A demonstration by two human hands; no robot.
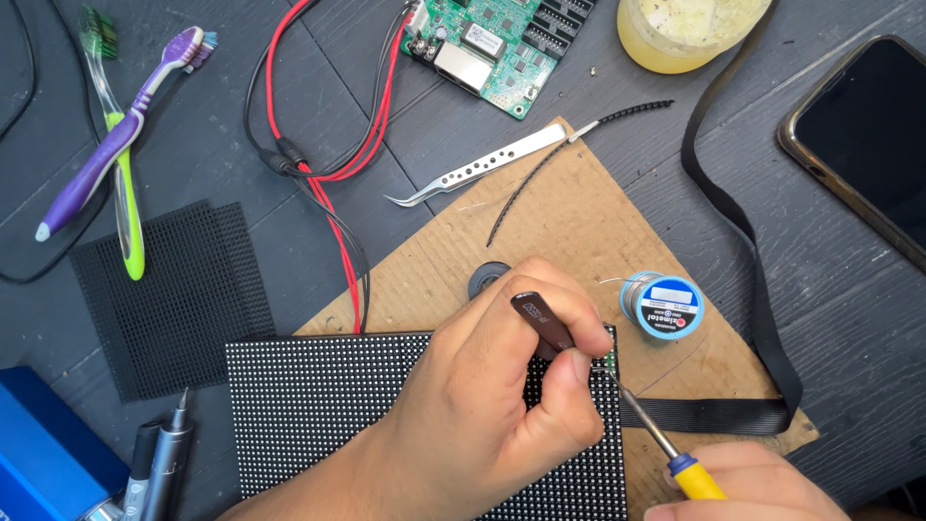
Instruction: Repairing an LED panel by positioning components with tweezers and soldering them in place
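My left hand (487, 391) pinches dark tweezers (542, 320), their tips down at the top right corner of a black LED matrix panel (318, 405). A small green part (608, 363) sits at that corner. My right hand (757, 482) at the bottom right grips a soldering iron by its yellow and blue handle (696, 478). The iron's metal shaft (641, 423) reaches up-left to the same corner, meeting the tweezers there. The panel lies partly on a sheet of cardboard (579, 212), and my left hand covers its middle.
A blue solder spool (664, 305) stands just right of the corner. Silver tweezers (482, 166), a green circuit board (492, 43) with red and black wires (328, 193), a yellow jar (685, 29), a phone (868, 135), two toothbrushes (116, 135), black mesh (164, 289), a flat black cable (714, 415).
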